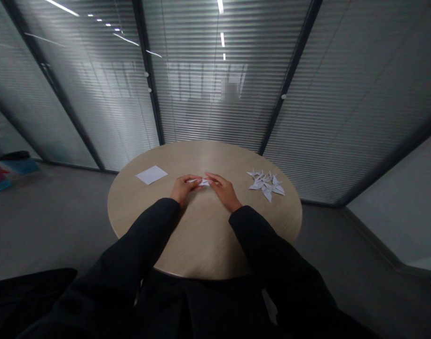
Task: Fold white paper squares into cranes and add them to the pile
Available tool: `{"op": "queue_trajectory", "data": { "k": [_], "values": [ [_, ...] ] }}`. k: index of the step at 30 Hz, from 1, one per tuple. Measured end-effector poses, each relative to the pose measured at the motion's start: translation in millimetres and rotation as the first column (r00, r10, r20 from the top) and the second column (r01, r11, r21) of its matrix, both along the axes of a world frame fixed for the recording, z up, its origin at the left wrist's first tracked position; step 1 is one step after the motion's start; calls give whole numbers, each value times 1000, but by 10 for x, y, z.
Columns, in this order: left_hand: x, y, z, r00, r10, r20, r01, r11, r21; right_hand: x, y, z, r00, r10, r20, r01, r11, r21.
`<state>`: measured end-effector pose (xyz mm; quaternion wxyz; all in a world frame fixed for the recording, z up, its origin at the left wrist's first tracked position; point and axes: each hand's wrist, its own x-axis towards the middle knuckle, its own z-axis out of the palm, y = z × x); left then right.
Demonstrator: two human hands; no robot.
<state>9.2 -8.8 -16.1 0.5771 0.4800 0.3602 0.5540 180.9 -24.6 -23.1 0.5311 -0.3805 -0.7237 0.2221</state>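
The person sits at a round surface [201, 155] of light wood, and both hands are close together near its middle. The left hand [182, 188] and the right hand [224, 190] hold a small folded white paper [203, 182] between them. The grip of each hand is narrow: the left fingertips [197, 183] press on one end of the paper, and the right fingertips [209, 176] come to the other end. The exact shape of the paper is hard to see, because the fingers cover part of it. It is not possible to tell if it touches the wood.

To the left of the hands, a flat square sheet of white paper [151, 174] lies on the surface, a little apart from them. To the right, a loose group of folded paper cranes [265, 185] lies near the edge, and some of the cranes overlap. Black sleeves [145, 230] cover both arms. Behind the surface stands a glass wall with closed blinds [208, 108]. A grey floor [53, 221] spreads around the surface, and some blue and pink objects [0, 176] lie far to the left.
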Motion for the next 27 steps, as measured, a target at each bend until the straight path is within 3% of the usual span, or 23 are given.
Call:
{"op": "queue_trajectory", "data": {
  "k": [3, 7, 19, 27],
  "values": [
    [-3, 10, 19, 997, 24, -75, -19, 997, 69, -1, 7, -3, 997, -10, -75, 0, 992, -127],
    [-8, 20, 31, 981, 75, -177, -46, 986, 162, 19, 42, -28, 999, 8, -47, -15, 988, -152],
    [-9, -28, 75, 955, 131, -268, -75, 975, 210, 69, 80, -54, 991, -74, 108, 75, 997, -8],
    [15, -28, 65, 963, 140, -232, -87, 970, 227, 56, 76, -46, 991, -111, 76, 111, 994, -2]
  ]
}}
